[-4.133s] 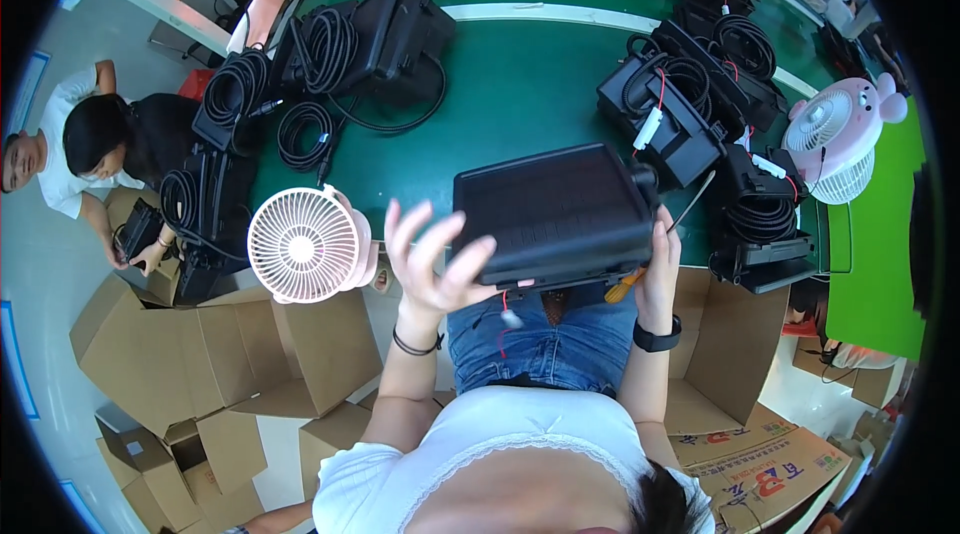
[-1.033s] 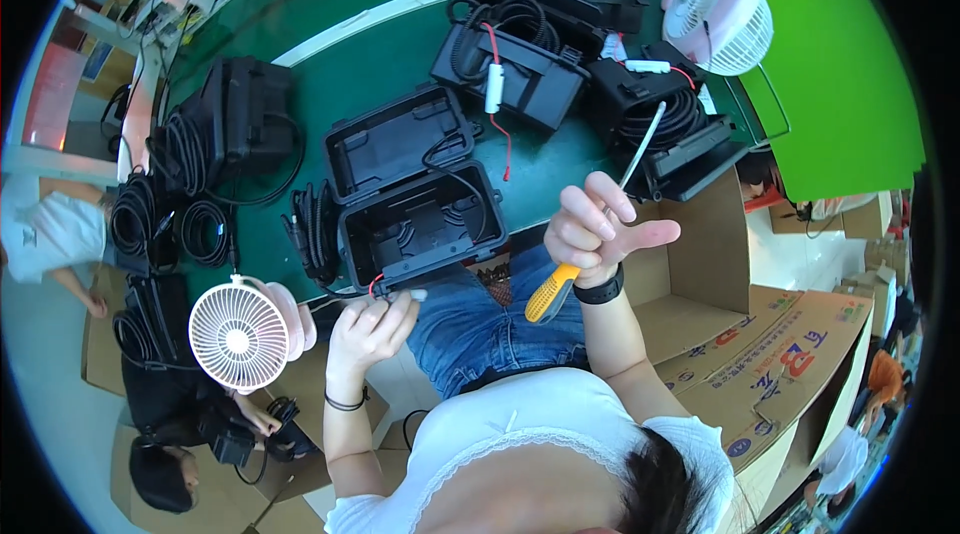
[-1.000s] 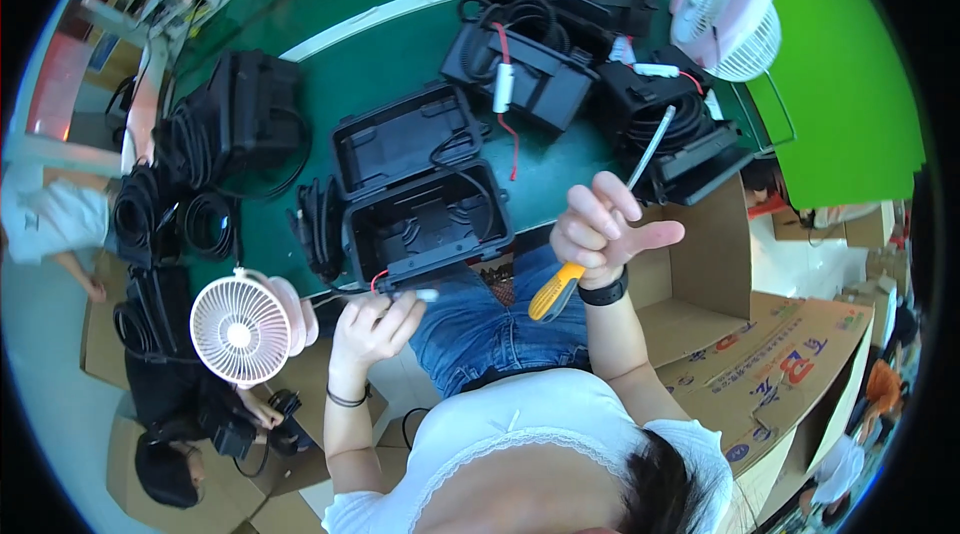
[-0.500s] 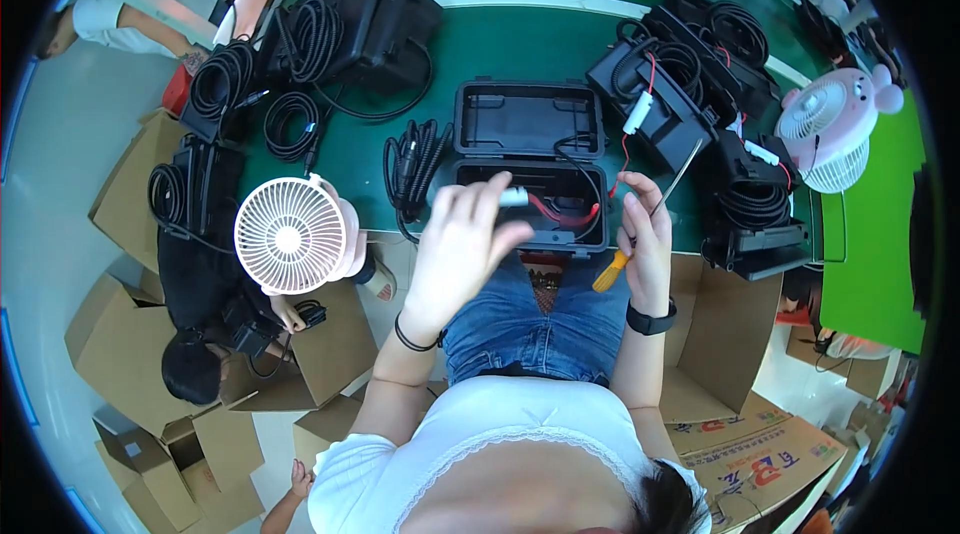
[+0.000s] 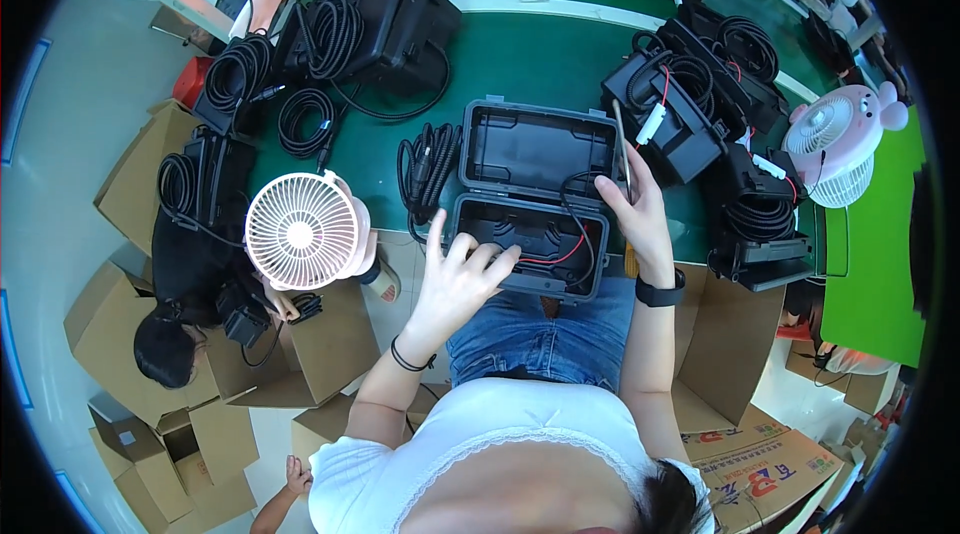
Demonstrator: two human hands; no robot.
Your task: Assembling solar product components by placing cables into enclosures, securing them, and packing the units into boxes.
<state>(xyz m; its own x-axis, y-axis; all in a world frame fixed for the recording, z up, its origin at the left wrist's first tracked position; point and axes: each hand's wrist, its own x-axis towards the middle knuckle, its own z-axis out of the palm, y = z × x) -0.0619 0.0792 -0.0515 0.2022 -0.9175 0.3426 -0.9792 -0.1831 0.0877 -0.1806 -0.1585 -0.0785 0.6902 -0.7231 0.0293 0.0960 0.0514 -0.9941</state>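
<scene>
An open black plastic case (image 5: 528,226) sits at the table's near edge, its lid (image 5: 540,146) tipped back. My left hand (image 5: 462,279) reaches over the case's front left side. Its fingers are bent down inside, one finger sticking out. A thin red wire (image 5: 560,259) runs to those fingertips; whatever they hold is hidden. My right hand (image 5: 643,219) is at the right side of the lid, thumb toward its edge. It holds a screwdriver (image 5: 621,139) upright, the yellow handle low beside the case. A coiled black cable (image 5: 425,174) lies left of the case.
A pink fan (image 5: 303,231) stands to the left. More black cases (image 5: 385,29) with coiled cables sit at the back left and at the right (image 5: 665,114). A second fan (image 5: 830,139) is far right. A person (image 5: 190,274) bends over cardboard boxes (image 5: 300,364) at left.
My left hand has lowered into the case, and the white connector there is out of sight. My right hand has moved up to the lid, turning the screwdriver more upright.
</scene>
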